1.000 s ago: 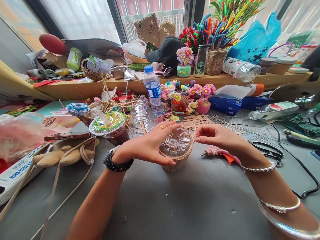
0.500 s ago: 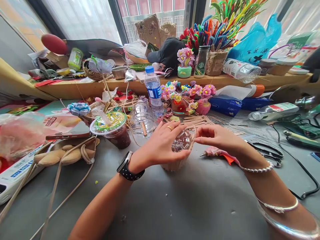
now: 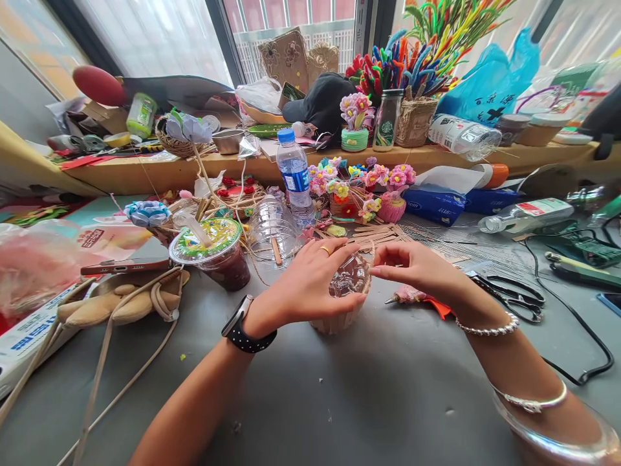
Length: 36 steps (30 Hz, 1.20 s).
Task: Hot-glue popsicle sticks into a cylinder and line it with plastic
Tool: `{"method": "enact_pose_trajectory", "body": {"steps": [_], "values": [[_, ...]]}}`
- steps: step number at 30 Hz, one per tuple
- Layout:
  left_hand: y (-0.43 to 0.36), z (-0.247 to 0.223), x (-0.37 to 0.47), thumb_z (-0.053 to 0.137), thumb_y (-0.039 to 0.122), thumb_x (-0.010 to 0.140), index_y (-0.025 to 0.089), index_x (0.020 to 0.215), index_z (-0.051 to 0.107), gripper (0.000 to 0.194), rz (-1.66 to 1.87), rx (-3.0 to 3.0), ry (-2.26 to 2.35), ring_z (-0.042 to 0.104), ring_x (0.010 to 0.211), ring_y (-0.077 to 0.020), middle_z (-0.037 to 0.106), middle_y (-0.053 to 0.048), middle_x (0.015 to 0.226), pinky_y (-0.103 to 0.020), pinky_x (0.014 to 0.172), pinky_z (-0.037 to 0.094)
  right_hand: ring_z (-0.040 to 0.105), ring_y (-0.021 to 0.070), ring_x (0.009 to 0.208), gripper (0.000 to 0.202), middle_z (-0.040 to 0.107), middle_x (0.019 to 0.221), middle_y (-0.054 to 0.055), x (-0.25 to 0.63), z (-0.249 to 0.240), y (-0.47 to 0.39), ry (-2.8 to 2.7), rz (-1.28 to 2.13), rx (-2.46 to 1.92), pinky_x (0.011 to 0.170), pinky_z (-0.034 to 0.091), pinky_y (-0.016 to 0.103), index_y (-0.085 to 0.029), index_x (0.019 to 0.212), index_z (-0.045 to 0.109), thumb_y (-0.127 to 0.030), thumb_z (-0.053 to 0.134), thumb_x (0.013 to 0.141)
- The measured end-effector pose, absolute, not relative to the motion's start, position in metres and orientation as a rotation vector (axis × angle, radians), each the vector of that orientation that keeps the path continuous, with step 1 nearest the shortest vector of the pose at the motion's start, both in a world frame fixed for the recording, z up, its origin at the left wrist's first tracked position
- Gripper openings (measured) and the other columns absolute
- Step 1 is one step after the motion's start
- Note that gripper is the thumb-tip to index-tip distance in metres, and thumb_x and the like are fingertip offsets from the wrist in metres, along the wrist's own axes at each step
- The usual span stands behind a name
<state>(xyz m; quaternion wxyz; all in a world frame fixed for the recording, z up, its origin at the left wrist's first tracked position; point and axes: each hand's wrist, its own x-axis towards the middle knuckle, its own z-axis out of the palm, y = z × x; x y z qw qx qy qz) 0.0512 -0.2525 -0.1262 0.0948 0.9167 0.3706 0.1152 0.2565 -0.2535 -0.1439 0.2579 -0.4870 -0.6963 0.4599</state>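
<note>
A clear plastic bottle bottom (image 3: 350,277) stands on the grey table, its ridged base facing up and its sides wrapped in something pale brown. My left hand (image 3: 315,281) spans the top with thumb and fingers on opposite sides, gripping it. At its right edge, my right hand (image 3: 402,264) pinches a thin strand of twine (image 3: 372,251) that runs by the rim. The far side of the bottle bottom is hidden behind my left fingers. Just right of it lies a pink-wrapped glue gun nozzle (image 3: 406,295), partly covered by my right wrist.
To the left stand a lidded drink cup (image 3: 208,249) and a clear bottle piece (image 3: 274,226). Craft sticks (image 3: 381,232) lie behind my hands. Black scissors (image 3: 514,292) rest at right, near a black cable (image 3: 596,336). A blue-capped water bottle (image 3: 295,178) stands behind.
The whole view has shifted slightly. Both hands keep nearly the same places on the bottle bottom, and the right fingers remain pinched at its edge.
</note>
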Motion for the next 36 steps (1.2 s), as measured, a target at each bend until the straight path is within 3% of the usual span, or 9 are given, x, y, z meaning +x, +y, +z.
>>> {"method": "enact_pose_trajectory", "body": {"steps": [11,20,27,36], "values": [[-0.254,-0.123,0.05,0.048,0.053,0.074,0.018,0.129,0.033,0.067,0.301,2.716,1.105,0.028,0.125,-0.0238,0.037,-0.012,0.132,-0.045,0.105,0.015,0.045,0.0097,0.061,0.024,0.05,0.068,-0.002,0.255,-0.147,-0.253,-1.817,1.277,-1.309,0.055,0.039,0.024,-0.02,0.073,0.054,-0.042,0.058,0.068],[-0.254,-0.113,0.029,0.05,0.069,0.061,0.019,0.137,0.009,0.1,0.101,2.591,1.112,0.008,0.131,-0.0299,0.009,-0.012,0.144,-0.043,0.105,0.016,0.05,0.0122,0.07,0.021,0.056,0.078,0.001,0.256,-0.146,-0.253,-1.808,1.265,-1.353,0.057,0.042,0.024,-0.019,0.075,0.056,-0.039,0.058,0.068],[-0.25,-0.117,0.029,0.06,0.054,0.063,0.02,0.133,0.021,0.087,0.2,2.56,1.072,0.027,0.124,-0.0282,0.032,-0.013,0.134,-0.04,0.1,0.028,0.045,0.0111,0.064,0.023,0.053,0.073,0.0,0.252,-0.147,-0.254,-1.758,1.292,-1.376,0.051,0.038,0.023,-0.02,0.075,0.053,-0.042,0.055,0.07],[-0.239,-0.107,0.02,0.065,0.042,0.062,0.019,0.131,0.023,0.084,0.149,2.612,0.835,0.026,0.126,-0.0251,0.032,-0.01,0.135,-0.038,0.104,0.022,0.031,0.0053,0.053,0.015,0.037,0.06,-0.006,0.252,-0.136,-0.257,-1.601,1.531,-1.319,0.044,0.026,0.018,-0.018,0.071,0.047,-0.029,0.057,0.069]]}}
